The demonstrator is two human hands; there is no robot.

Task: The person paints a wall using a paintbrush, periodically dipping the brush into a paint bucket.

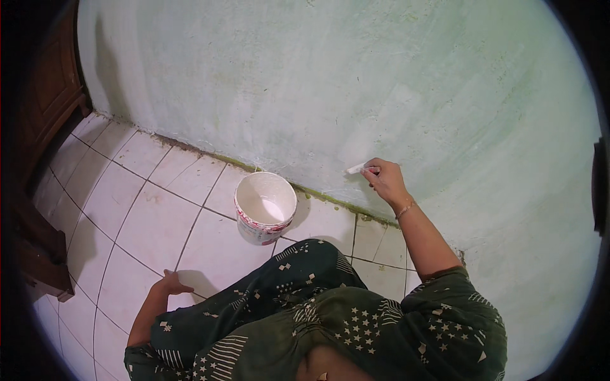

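Note:
My right hand [385,178] is raised to the pale green wall [394,76] and grips a small white tool [356,169], its tip pressed against the lower wall. My left hand [169,282] rests flat on the white tiled floor [146,216], fingers spread, holding nothing. A white plastic bucket [265,207] with white paste inside stands on the floor near the wall base, between my two hands. My knees in dark green patterned cloth [305,305] fill the lower middle.
Dark wooden furniture [47,95] stands at the left along the wall, with a wooden foot [41,267] on the tiles. A greenish stained seam [210,154] runs where wall meets floor.

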